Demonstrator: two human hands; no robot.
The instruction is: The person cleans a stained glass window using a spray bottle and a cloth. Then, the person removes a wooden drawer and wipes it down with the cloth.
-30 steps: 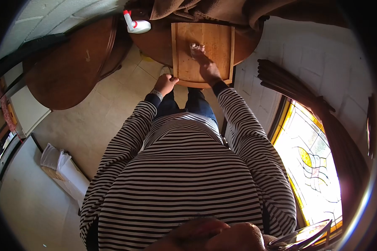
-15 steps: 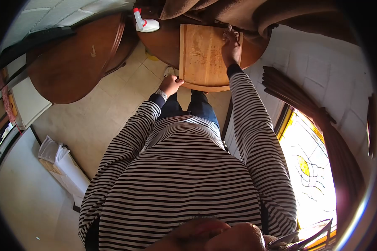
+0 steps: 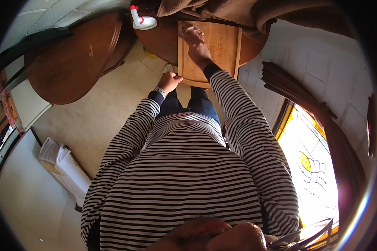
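A shallow wooden tray [image 3: 220, 52] with raised side edges lies on a dark brown round table [image 3: 159, 41]. My left hand [image 3: 169, 82] is closed on the tray's near left corner. Over the tray's far left part, my right hand [image 3: 197, 41] is closed round a crumpled, light-coloured cloth [image 3: 190, 32], blurred by motion. To the left of the tray, a white bottle [image 3: 144, 23] with a red cap lies on the table.
Brown fabric [image 3: 238, 12] is heaped behind the tray. Another brown wooden table top [image 3: 71, 58] stands at the left. A white-wrapped package [image 3: 65, 167] is at the lower left. A brown curtain [image 3: 326, 121] hangs beside a stained-glass window [image 3: 310, 167] at the right.
My right hand went from the tray's middle to its far right corner, then across to the far left with the cloth. My left hand stays at the near left corner.
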